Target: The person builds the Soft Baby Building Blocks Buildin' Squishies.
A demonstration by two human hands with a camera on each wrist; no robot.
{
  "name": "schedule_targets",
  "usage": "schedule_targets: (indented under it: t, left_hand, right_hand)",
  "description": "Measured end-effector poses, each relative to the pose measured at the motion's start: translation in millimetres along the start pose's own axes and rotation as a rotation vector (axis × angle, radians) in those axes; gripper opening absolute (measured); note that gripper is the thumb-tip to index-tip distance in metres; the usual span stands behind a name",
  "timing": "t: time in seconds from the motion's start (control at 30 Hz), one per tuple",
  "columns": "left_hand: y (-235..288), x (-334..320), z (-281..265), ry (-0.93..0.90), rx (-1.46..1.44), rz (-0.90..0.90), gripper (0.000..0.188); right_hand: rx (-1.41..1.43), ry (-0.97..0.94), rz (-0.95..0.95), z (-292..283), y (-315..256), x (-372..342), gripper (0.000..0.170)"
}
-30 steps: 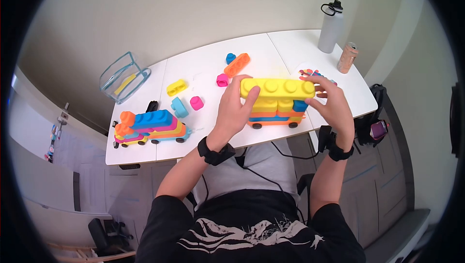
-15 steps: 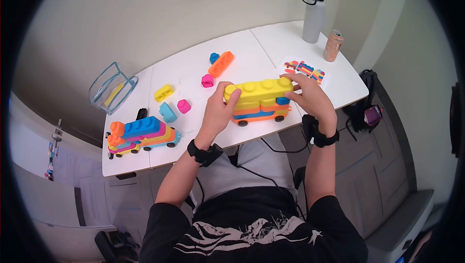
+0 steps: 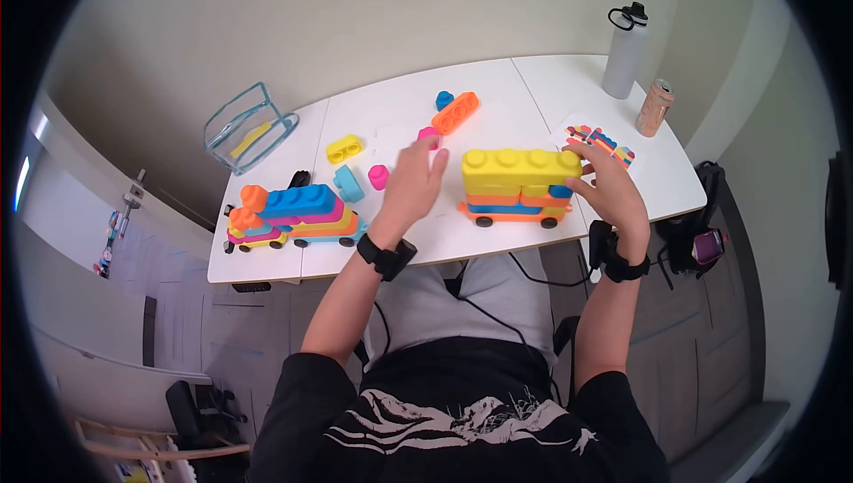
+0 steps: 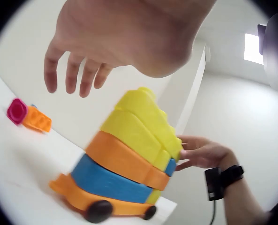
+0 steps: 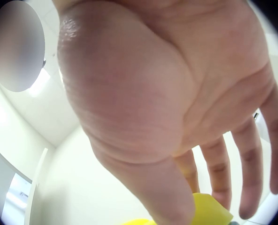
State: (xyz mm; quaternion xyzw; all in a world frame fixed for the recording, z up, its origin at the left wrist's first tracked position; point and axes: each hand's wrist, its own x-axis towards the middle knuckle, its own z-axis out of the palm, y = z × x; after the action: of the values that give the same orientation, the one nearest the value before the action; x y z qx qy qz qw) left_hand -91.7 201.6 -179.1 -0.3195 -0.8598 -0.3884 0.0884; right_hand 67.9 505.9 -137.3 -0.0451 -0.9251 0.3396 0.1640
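Observation:
A wheeled toy wagon of stacked blocks (image 3: 502, 202) stands on the table, orange at its base, then blue, orange and yellow layers. Along its top lies a long yellow block (image 3: 522, 166) with a row of round studs. My right hand (image 3: 615, 194) holds the right end of this block, thumb on the near side and fingers over the far side. Left of the wagon, my left hand (image 3: 411, 183) is clear of it, fingers loosely extended and holding nothing. Its fingertips overlap a pink block (image 3: 428, 135) in the head view. In the left wrist view, the wagon sits below the palm.
A second block vehicle (image 3: 302, 205) stands at the left. Loose yellow (image 3: 344, 149), light blue (image 3: 348, 183), pink (image 3: 378, 176), orange (image 3: 457, 112) and blue (image 3: 444, 101) blocks lie behind. Farther right are a picture sheet (image 3: 613, 147), a can (image 3: 655, 108) and a bottle (image 3: 625, 61).
My left hand has let go of the long yellow block's left end and moved left toward the pink block. My right hand stays at the right end. The head view has shifted.

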Motion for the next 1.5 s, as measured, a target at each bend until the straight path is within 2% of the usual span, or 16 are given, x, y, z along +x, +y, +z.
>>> schedule_targets:
  t: [0.03,0.07,0.1,0.17,0.2,0.27,0.37,0.53,0.73,0.87,0.93,1.17,1.33,1.43,1.5]
  left_hand:
    - [-14.0,1.4,-1.8,0.070,0.279,-0.022,0.052]
    - [-36.8,4.5,-2.2,0.062,0.331,-0.122,0.055]
    - [-48.9,4.4,-4.9,0.061,0.331,-0.124,0.055]
    - [-65.8,2.6,-9.9,0.012,0.625,-0.432,0.064]
    - [-72.9,0.4,-11.3,0.008,0.621,-0.431,0.064]
    - [-82.5,-3.0,-12.4,-0.118,0.747,-0.578,0.073]
    - [-90.5,-10.9,-9.2,-0.114,0.687,-0.597,0.078]
    - [-99.8,-8.5,-10.5,-0.082,0.745,-0.492,0.059]
    - [-86.6,-7.9,-18.3,-0.089,0.757,-0.526,0.062]
    - [-108.0,-3.0,-6.0,-0.004,0.806,-0.511,0.065]
    - [-107.6,2.9,-8.2,-0.033,0.679,-0.551,0.066]
    - [-77.0,1.6,-12.0,-0.101,0.610,-0.514,0.057]
    - [-63.9,-7.5,-1.0,-0.122,0.591,-0.278,0.050]
    - [-53.9,-9.2,-1.6,-0.195,0.552,-0.206,0.050]
    - [-60.4,-11.7,-3.8,-0.167,0.500,-0.165,0.052]
  right_hand:
    - [-0.024,0.002,0.001,-0.8,-0.9,-1.0,0.049]
    - [-0.023,0.001,0.002,-0.6,0.1,-1.5,0.049]
    - [-0.014,0.012,-0.013,-0.6,1.2,-1.8,0.049]
    - [-0.007,0.021,-0.026,0.4,3.6,-1.8,0.049]
    - [0.014,0.021,-0.029,1.2,5.3,-1.7,0.049]
    - [0.027,0.030,-0.024,0.4,7.9,-1.5,0.048]
    - [0.043,0.020,-0.074,0.3,6.4,-1.7,0.048]
    - [0.013,-0.031,0.033,2.9,3.3,-1.2,0.049]
    - [0.010,-0.033,0.040,3.5,2.9,-1.0,0.048]
    - [0.024,-0.036,0.029,3.8,2.1,-0.6,0.048]
    - [0.028,-0.040,0.038,4.0,1.2,-0.6,0.048]
    - [-0.007,-0.051,0.010,2.7,5.6,-0.8,0.050]
    - [0.003,-0.058,0.012,3.9,6.5,-0.1,0.050]
    - [0.003,-0.061,0.008,3.6,7.4,0.3,0.050]
    - [0.003,-0.064,0.001,3.8,6.5,0.4,0.050]
